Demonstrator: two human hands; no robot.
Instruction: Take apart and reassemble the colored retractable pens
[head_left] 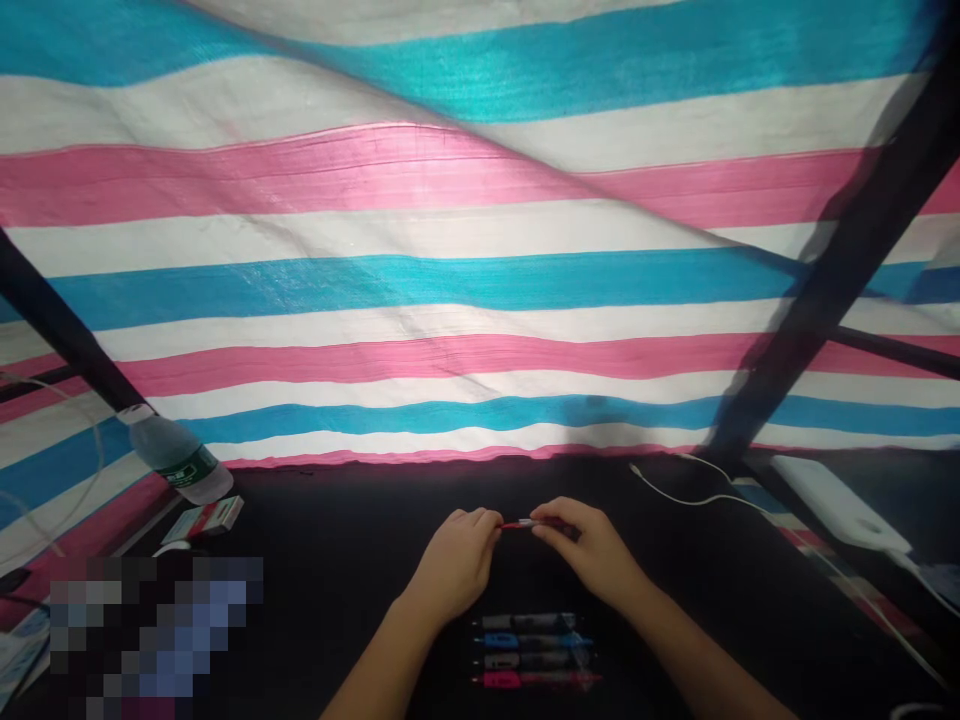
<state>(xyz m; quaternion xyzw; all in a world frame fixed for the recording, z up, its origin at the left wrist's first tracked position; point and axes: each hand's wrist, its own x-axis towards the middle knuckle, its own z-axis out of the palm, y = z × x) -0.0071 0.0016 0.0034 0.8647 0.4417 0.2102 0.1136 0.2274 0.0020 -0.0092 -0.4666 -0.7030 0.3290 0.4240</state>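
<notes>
Above the black tabletop, both hands pinch a slim red pen (519,524) with a pale section towards its right. My left hand (463,560) is closed on its left end, and the fingers cover that tip. At the other end, my right hand (581,545) grips it between thumb and fingertips, partly hiding it. Closer to me lie several pens side by side: a dark pen (525,622), a blue pen (529,641), a grey pen (529,661) and a pinkish-red pen (532,680). They point sideways and are apart from both hands.
A clear bottle (176,460) leans at the left, beside a small red-and-white box (206,518). On the right sit a white power strip (840,505) and a white cable (690,497). Striped sheeting (450,285) hangs behind the black tabletop (337,530). A pixelated patch covers the lower left.
</notes>
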